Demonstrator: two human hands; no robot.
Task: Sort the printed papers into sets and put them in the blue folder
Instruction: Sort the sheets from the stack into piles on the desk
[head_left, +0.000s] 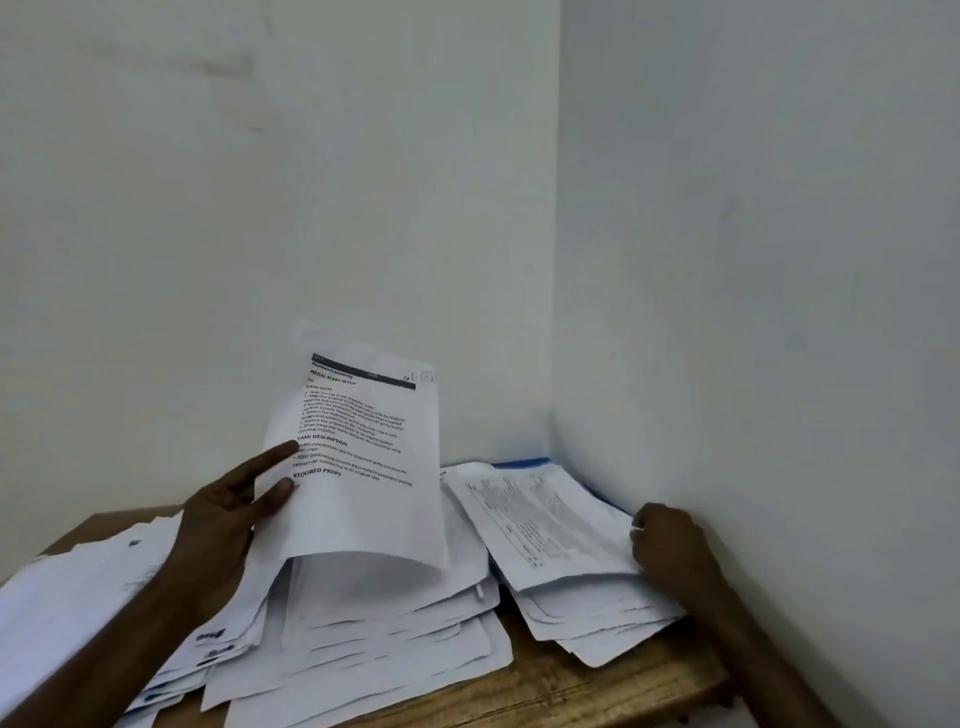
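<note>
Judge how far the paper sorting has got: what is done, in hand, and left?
Done: one stack lies over the blue folder by the wall corner, right hand gripping its edge. In hand: the left hand holds a printed sheet above the middle pile. Left: that pile and the left pile lie loose on the wooden table.

Dim, bluish light left the plain white walls (363, 182) grey, soft shadows lay beneath the loose white printed papers (395, 623) on the brown wooden table (571, 691), small print blurred, and wide-angle distortion bowed the edges.
</note>
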